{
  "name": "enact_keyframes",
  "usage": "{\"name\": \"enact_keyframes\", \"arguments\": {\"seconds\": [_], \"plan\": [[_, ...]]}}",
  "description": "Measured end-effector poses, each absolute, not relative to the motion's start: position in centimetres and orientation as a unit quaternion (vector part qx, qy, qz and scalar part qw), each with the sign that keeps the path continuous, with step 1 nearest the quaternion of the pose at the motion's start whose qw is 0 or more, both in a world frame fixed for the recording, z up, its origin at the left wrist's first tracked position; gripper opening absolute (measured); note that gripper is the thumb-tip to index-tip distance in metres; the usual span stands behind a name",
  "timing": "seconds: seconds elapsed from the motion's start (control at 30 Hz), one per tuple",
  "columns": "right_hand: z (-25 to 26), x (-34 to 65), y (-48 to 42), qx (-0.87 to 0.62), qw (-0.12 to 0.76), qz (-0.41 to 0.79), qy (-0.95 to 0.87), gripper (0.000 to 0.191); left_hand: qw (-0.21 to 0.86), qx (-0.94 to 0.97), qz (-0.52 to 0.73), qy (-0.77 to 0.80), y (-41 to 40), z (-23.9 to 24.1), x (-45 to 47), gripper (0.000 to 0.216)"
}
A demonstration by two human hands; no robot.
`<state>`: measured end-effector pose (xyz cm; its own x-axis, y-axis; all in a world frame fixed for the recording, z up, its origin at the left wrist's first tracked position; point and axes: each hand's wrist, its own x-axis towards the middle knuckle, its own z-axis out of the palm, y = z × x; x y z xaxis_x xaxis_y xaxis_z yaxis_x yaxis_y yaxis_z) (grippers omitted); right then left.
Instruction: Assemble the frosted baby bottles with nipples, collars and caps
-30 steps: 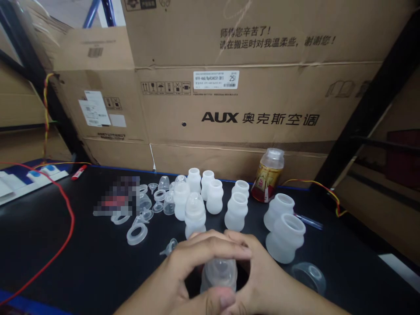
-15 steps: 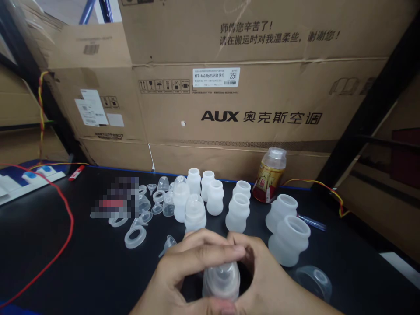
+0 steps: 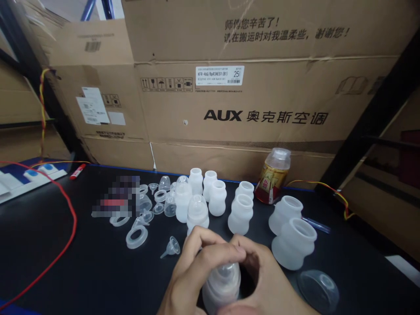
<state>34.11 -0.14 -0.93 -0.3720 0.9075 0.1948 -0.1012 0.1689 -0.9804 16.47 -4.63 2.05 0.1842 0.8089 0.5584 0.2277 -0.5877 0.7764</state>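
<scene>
Both my hands curl around a frosted baby bottle (image 3: 220,286) with a clear nipple top, at the bottom middle of the head view. My left hand (image 3: 192,273) arches over it from the left, fingertips meeting the right hand beyond the nipple. From the right, my right hand (image 3: 267,280) wraps its far side, and a thumb lies across the near side. The bottle's base is hidden. Just beyond the hands stands another bottle with a nipple top (image 3: 197,212). A small clear funnel-shaped nipple (image 3: 171,248) lies to their left, a clear dome cover (image 3: 317,288) to their right.
Several open frosted bottles (image 3: 240,214) stand behind, with two larger ones (image 3: 293,243) at right. Clear rings (image 3: 137,237) and small parts lie left. A labelled jar (image 3: 274,175) stands against a cardboard box (image 3: 262,87). A red cable (image 3: 70,210) crosses the left side.
My left hand has shifted right and closed in nearer around the bottle, uncovering the funnel-shaped nipple. The right hand still wraps the bottle. The view has shifted slightly.
</scene>
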Motion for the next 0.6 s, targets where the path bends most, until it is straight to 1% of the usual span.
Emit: {"name": "enact_keyframes", "arguments": {"seconds": [0.07,0.13,0.23,0.33,0.4,0.5,0.6], "plan": [[-0.9,34.1,-0.2,-0.312,0.466,0.558,-0.612,0.075,0.275,0.736,0.538,0.306,-3.9,1.8,16.3,0.039],[-0.9,34.3,-0.2,-0.311,0.455,0.571,-0.608,0.074,0.291,0.747,0.529,0.278,-3.4,2.1,15.8,0.043],[-0.9,34.5,-0.1,-0.304,0.423,0.595,-0.612,0.075,0.338,0.764,0.481,0.267,-2.9,3.5,14.9,0.044],[-0.9,34.6,0.1,-0.29,0.414,0.601,-0.619,0.076,0.389,0.786,0.426,0.223,-2.8,5.2,14.3,0.04],[-0.8,34.6,0.2,-0.304,0.405,0.593,-0.626,0.074,0.415,0.782,0.412,0.217,-2.9,5.9,14.3,0.04],[-1.1,34.6,0.4,-0.318,0.41,0.58,-0.628,0.076,0.416,0.746,0.436,0.283,-3.8,5.9,14.7,0.037],[-2.3,34.7,0.6,-0.296,0.43,0.586,-0.62,0.069,0.395,0.678,0.463,0.412,-4.9,5.0,15.3,0.028]]}}
